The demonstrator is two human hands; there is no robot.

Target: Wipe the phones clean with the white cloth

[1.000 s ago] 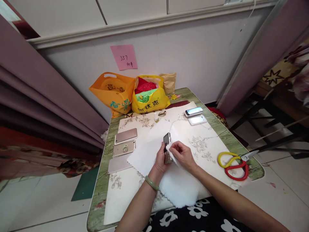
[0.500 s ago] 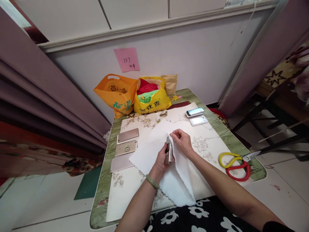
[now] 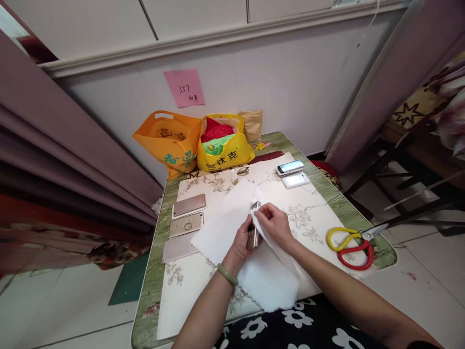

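My left hand (image 3: pixel 242 241), with a green bangle on the wrist, is closed around a small keypad phone (image 3: pixel 253 231) held on edge above the table. My right hand (image 3: pixel 275 224) pinches a fold of the white cloth (image 3: pixel 232 228) and presses it against the phone's side. The rest of the cloth lies spread on the floral table cover (image 3: pixel 312 208) under both hands.
Three phones (image 3: pixel 188 205) lie in a column at the table's left. Two more phones (image 3: pixel 290 167) sit at the back right. Yellow and red scissors (image 3: pixel 349 241) lie at the right edge. An orange bag (image 3: pixel 170 141) and a yellow bag (image 3: pixel 223 143) stand against the wall.
The phone has turned from face-up to on edge in my left hand. My right hand with the cloth slid up along the phone and then came back slightly lower.
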